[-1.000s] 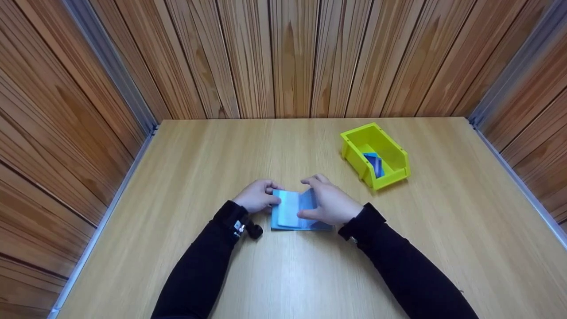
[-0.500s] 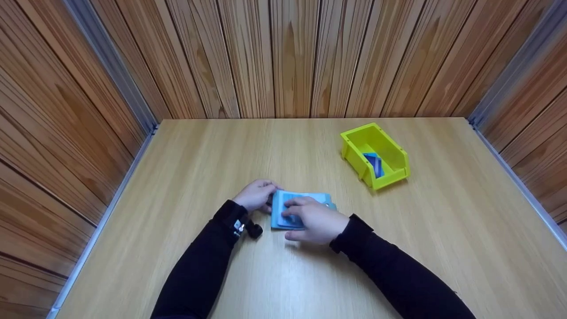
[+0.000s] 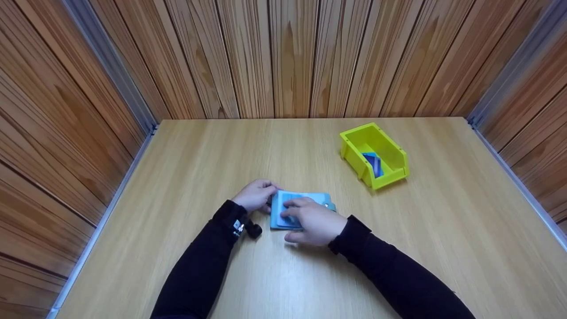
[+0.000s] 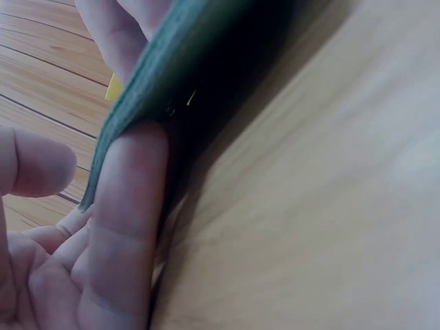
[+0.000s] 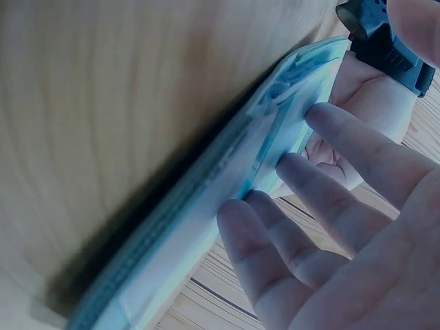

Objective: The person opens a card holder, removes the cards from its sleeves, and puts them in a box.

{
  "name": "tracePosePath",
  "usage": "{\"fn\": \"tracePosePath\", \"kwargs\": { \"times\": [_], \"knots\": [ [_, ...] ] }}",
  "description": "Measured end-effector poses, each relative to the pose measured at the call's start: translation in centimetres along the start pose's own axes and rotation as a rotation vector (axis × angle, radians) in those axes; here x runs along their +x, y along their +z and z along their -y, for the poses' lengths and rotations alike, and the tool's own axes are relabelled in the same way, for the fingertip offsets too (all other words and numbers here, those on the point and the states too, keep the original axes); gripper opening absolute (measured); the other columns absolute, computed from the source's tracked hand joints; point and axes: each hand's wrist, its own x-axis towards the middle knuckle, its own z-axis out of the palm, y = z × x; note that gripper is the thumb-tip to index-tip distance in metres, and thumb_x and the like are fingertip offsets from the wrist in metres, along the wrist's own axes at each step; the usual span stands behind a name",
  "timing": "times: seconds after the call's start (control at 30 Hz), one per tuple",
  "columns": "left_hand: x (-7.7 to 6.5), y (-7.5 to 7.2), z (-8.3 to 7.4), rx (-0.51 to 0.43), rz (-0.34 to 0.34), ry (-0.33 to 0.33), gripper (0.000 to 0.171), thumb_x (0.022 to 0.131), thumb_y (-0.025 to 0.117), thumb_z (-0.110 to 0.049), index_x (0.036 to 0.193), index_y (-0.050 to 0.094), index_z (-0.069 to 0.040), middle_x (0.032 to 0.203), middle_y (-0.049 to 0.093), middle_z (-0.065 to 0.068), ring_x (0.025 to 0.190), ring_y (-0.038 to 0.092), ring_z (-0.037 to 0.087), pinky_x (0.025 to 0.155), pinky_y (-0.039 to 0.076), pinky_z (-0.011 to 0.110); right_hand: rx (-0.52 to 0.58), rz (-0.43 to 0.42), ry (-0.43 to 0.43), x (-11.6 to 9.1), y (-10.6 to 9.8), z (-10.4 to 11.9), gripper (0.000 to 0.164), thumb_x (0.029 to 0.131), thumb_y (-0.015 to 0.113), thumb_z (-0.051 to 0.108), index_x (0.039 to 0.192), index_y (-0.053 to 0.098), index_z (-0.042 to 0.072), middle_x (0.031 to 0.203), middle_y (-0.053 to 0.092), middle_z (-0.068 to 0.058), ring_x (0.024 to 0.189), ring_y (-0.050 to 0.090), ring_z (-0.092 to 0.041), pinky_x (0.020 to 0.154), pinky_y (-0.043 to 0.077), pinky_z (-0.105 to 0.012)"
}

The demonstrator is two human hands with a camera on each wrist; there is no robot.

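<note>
A light-blue card holder with clear plastic sleeves lies at the middle of the table; a small tab with a round snap shows at its right edge. My left hand is at its left edge. In the left wrist view, a straight finger touches the underside of the greenish cover, while the thumb stands apart from it. My right hand lies over the holder. In the right wrist view, its extended fingertips touch the sleeve, with the thumb off to one side.
A yellow-green plastic bin stands at the right back of the table, with blue and dark-blue flat pieces inside. Wood-panelled walls enclose the table's back and sides. A black wrist camera hangs beside the left cuff.
My right hand has moved left and nearer, and the raised sleeve page now lies flat under its fingers. The left thumb has come off the top page. Over the last half second, little moves.
</note>
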Motion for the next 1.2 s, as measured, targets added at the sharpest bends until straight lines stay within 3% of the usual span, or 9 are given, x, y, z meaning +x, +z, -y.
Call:
{"fn": "tracePosePath", "kwargs": {
  "times": [0.13, 0.23, 0.37, 0.53, 0.8, 1.2],
  "knots": [
    [0.0, 0.0, 0.0, 0.005, 0.001, 0.005, 0.027, 0.095, 0.051, -0.017, 0.113, 0.067, -0.005, 0.1, 0.065, 0.008, 0.075, 0.061, 0.016, 0.056, 0.055, 0.026, 0.025, -0.007, -0.006, 0.0, -0.2, 0.0, 0.057, 0.09, 0.068, 0.045, 0.136, 0.058, 0.014, 0.149, 0.046, -0.007, 0.139, 0.038, -0.027, 0.113, 0.036, -0.044],
    [0.1, 0.1, 0.1, 0.005, 0.004, 0.006, 0.027, 0.096, 0.053, -0.019, 0.113, 0.067, -0.005, 0.099, 0.065, 0.007, 0.072, 0.061, 0.015, 0.056, 0.055, 0.025, 0.102, -0.06, 0.023, 0.1, -0.8, -0.3, 0.058, 0.091, 0.067, 0.043, 0.138, 0.054, 0.012, 0.145, 0.05, -0.009, 0.135, 0.044, -0.027, 0.111, 0.038, -0.044],
    [0.1, 0.0, 0.1, 0.02, 0.011, 0.005, 0.027, 0.095, 0.057, -0.022, 0.114, 0.066, -0.005, 0.098, 0.066, 0.007, 0.073, 0.063, 0.015, 0.058, 0.056, 0.027, 0.294, -0.159, 0.127, 0.2, -1.8, -1.4, 0.057, 0.093, 0.067, 0.036, 0.14, 0.049, 0.011, 0.138, 0.053, -0.013, 0.126, 0.053, -0.029, 0.104, 0.045, -0.046],
    [0.0, -0.1, 0.2, 0.052, 0.038, -0.01, 0.033, 0.09, 0.07, -0.021, 0.118, 0.062, -0.006, 0.104, 0.07, 0.006, 0.079, 0.066, 0.015, 0.064, 0.057, 0.029, 0.455, -0.182, 0.248, 0.6, -2.0, -3.1, 0.056, 0.093, 0.067, 0.035, 0.139, 0.049, 0.008, 0.135, 0.054, -0.012, 0.117, 0.057, -0.028, 0.094, 0.05, -0.044],
    [0.0, -0.2, 0.0, 0.056, 0.045, -0.005, 0.036, 0.087, 0.073, -0.014, 0.12, 0.061, -0.007, 0.11, 0.07, 0.008, 0.09, 0.068, 0.019, 0.073, 0.058, 0.033, 0.436, -0.14, 0.302, 1.0, -1.5, -3.9, 0.052, 0.093, 0.068, 0.033, 0.135, 0.053, 0.009, 0.125, 0.06, -0.005, 0.098, 0.059, -0.016, 0.084, 0.051, -0.034],
    [-0.1, -0.2, -0.2, 0.069, 0.06, -0.017, 0.035, 0.086, 0.072, -0.011, 0.119, 0.061, -0.008, 0.106, 0.07, 0.006, 0.086, 0.066, 0.017, 0.07, 0.057, 0.031, 0.455, -0.099, 0.338, 1.0, -1.5, -3.8, 0.061, 0.088, 0.073, 0.037, 0.139, 0.053, 0.009, 0.115, 0.061, -0.005, 0.099, 0.058, -0.018, 0.087, 0.049, -0.037]
  ]
}}
